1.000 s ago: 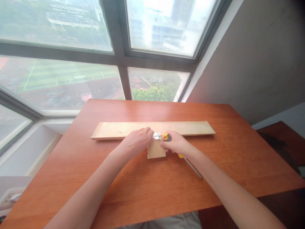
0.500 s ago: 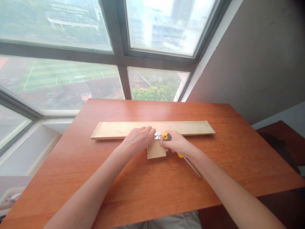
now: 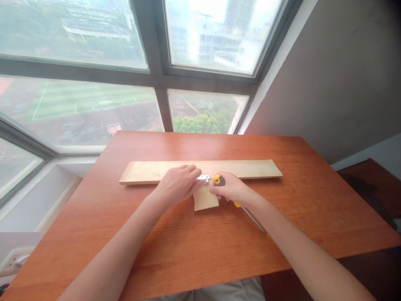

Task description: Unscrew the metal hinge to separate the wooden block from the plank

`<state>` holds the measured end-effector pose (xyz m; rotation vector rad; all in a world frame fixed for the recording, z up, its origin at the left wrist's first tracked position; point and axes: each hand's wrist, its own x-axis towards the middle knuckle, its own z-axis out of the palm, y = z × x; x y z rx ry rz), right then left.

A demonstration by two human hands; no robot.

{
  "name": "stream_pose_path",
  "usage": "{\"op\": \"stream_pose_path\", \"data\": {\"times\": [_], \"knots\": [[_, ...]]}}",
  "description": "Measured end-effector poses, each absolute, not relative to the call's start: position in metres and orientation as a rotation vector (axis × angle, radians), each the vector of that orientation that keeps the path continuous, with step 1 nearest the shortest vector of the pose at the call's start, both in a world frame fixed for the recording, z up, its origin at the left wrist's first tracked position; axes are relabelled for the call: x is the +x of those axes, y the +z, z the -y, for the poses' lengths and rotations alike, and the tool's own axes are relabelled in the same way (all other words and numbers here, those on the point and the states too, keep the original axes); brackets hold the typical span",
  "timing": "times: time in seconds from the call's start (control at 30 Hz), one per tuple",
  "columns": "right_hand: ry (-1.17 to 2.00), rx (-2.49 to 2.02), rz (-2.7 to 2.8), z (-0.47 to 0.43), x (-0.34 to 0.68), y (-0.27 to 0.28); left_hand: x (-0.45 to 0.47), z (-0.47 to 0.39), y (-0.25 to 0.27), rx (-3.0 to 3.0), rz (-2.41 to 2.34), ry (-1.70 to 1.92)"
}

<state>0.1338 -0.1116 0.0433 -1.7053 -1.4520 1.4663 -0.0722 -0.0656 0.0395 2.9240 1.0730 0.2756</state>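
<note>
A small silver hinge [image 3: 204, 177], with screw holes in it, lies where a short wooden piece [image 3: 205, 200] meets the front edge of a long pale board [image 3: 250, 168]. My left hand [image 3: 180, 182] is closed, its fingertips on the left end of the hinge. In my right hand [image 3: 230, 187] is a yellow and black screwdriver [image 3: 218, 180], its tip directed left at the hinge. That hand's thumb rests by the short piece's right edge. A second screwdriver [image 3: 253, 219], with a long metal shaft, lies under my right wrist, its handle partly hidden.
The boards lie on a reddish-brown wooden table [image 3: 188, 251], whose front edge is close to my lap. Beyond the far edge stand large framed windows [image 3: 159, 79]. A grey wall [image 3: 338, 75] rises on the right, and a wall socket [image 3: 14, 261] is at lower left.
My left hand has shifted slightly left, so more of the hinge shows. The short wooden piece has turned or shifted very slightly. My right hand and screwdriver have hardly moved.
</note>
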Motion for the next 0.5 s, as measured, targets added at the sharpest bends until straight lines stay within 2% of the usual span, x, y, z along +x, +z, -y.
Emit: {"op": "stream_pose_path", "data": {"times": [0.13,0.5], "knots": [[1.478,-1.681,1.449,0.111,0.135,0.044,-0.086,0.065,0.038,2.784,-0.909,0.334],[1.499,-1.698,1.432,0.110,0.137,0.036,-0.088,0.058,0.032,2.664,-0.865,0.389]]}}
